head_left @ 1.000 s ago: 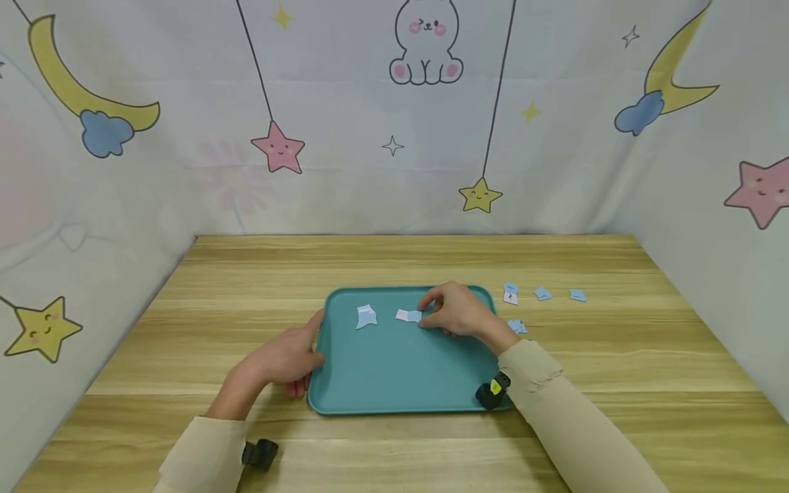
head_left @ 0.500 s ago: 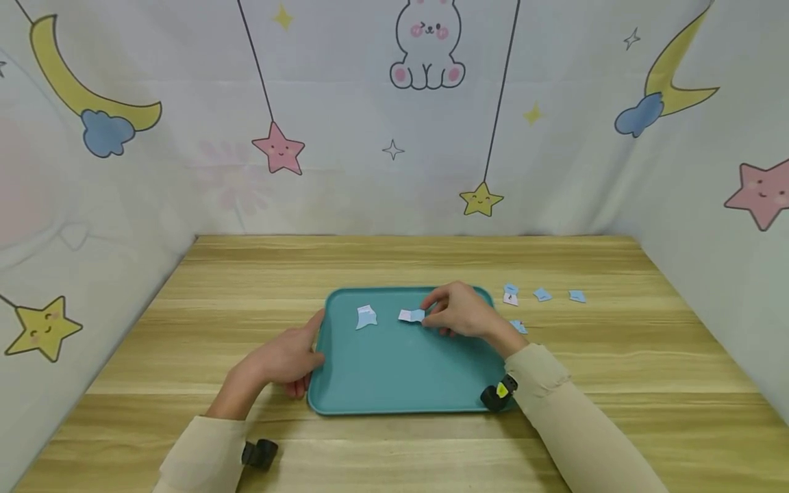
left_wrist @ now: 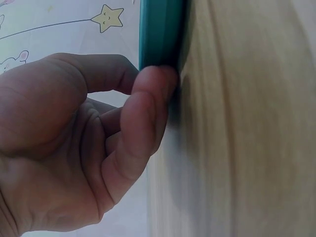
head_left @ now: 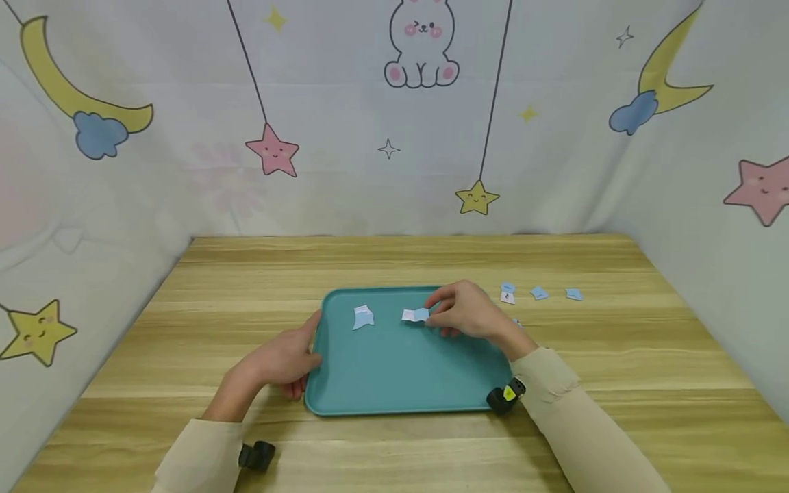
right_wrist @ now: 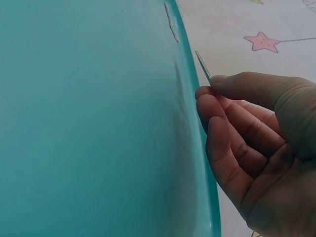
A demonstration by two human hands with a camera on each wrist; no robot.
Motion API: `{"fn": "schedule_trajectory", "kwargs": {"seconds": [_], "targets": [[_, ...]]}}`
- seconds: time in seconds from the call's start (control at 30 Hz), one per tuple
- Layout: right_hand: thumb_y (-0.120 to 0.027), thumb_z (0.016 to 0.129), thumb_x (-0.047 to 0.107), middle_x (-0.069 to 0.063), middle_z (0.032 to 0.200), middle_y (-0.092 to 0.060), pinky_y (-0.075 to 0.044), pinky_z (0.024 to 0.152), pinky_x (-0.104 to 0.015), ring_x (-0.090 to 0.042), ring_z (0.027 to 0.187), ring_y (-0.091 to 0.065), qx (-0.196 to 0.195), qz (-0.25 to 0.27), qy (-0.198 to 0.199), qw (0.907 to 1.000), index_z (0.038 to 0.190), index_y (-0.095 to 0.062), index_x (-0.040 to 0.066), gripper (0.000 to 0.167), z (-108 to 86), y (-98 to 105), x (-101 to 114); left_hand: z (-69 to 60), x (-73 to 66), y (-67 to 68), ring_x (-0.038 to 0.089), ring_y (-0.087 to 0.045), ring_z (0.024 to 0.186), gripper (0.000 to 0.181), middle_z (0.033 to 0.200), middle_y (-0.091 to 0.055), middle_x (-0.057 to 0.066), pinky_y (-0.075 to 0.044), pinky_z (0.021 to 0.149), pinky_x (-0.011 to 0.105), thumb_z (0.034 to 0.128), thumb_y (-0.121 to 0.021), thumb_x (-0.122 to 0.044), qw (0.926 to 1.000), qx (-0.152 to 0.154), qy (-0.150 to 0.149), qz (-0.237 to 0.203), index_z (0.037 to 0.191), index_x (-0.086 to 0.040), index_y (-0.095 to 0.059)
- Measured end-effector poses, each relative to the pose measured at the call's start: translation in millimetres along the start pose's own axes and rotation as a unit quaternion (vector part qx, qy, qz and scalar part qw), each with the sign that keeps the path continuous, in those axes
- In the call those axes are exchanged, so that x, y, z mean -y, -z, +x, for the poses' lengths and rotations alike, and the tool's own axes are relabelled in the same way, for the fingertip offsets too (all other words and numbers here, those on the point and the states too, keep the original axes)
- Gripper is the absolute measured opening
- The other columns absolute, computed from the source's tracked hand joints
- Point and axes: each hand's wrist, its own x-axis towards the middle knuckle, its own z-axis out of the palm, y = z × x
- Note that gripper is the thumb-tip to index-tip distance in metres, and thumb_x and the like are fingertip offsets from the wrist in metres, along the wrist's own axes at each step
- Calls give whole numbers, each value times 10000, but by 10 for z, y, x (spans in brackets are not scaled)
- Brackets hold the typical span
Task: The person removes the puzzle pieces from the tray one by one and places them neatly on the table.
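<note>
The counter carries a teal tray, its left edge gripped by the left hand. The right hand pinches a blue-and-white piece over it, fingers covering one end; another piece lies left. Rightward sit three scraps, a fourth scrap mostly hidden by the wrist.

Smooth plastic tray; wood-grain tabletop; cloth backdrop.

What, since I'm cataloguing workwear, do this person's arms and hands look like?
The left sleeve and right sleeve are long and beige. The left wrist device looks all black; the right wrist device is black with a yellow patch. The left hand and right hand wear no gloves.
</note>
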Motion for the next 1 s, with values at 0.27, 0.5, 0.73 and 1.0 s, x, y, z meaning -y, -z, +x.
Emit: {"fn": "schedule_trajectory", "kwargs": {"seconds": [0.27,0.5,0.73,1.0], "targets": [[-780,935,91,-103,839,-780,-593,599,-327,-188,643,-702,-72,64,134,9999,1185,-753,23,260,-56,20,-37,-29,46,-29,159,-615,411,858,577,-638,103,-576,439,352,992,-498,-15,10000,2,-91,5,1671,47,24],[-778,937,106,-141,897,-788,-612,632,-337,-203,668,-721,-149,74,157,9997,1202,-748,25,279,-136,44,-44,-43,97,-61,164,-617,413,858,578,-636,108,-578,442,352,997,-501,-14,9999,-30,-122,52,1674,38,23],[-771,942,117,-183,931,-786,-613,649,-359,-240,691,-728,-159,114,342,9992,1215,-739,11,294,-195,129,-68,-37,116,-73,159,-619,412,861,576,-639,108,-580,447,344,995,-497,-17,9999,-55,-86,74,1679,25,24],[-765,949,115,-212,960,-781,-615,650,-385,-305,720,-734,-146,164,384,9990,1229,-732,-1,305,-279,242,-99,-48,120,-80,160,-615,410,863,579,-634,107,-579,444,354,1002,-510,-21,9998,-34,-177,64,1674,37,28]]}}
